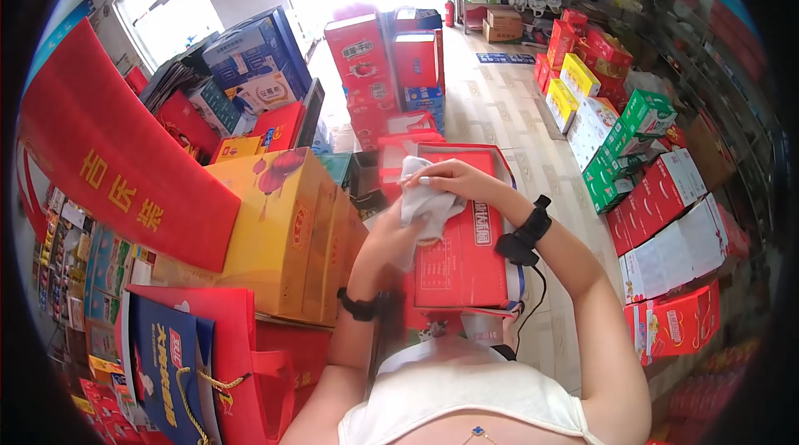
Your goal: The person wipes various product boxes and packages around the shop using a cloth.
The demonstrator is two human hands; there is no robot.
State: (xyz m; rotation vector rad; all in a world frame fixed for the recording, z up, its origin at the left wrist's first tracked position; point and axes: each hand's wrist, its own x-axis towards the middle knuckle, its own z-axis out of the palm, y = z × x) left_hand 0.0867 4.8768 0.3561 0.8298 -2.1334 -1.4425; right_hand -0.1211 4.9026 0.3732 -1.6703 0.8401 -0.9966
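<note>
A crumpled white cloth (414, 200) is bunched between my two hands, above a large red carton (454, 266). My left hand (399, 227) grips the cloth from the lower left, its fingers partly covered by the folds and a little blurred. My right hand (454, 177) lies over the upper right of the cloth, with its fingers bent and pressed onto it. Under the hands, the carton lies flat with white printing on its top, and its far end is partly hidden by my right hand and arm.
A yellow carton (275, 237) stands close to my left forearm. Red and blue gift bags (171, 362) are at the lower left. Ahead is a tall stack of red boxes (364, 71). Along the right side runs a row of cartons, including green ones (624, 141), beside the tiled floor (508, 125).
</note>
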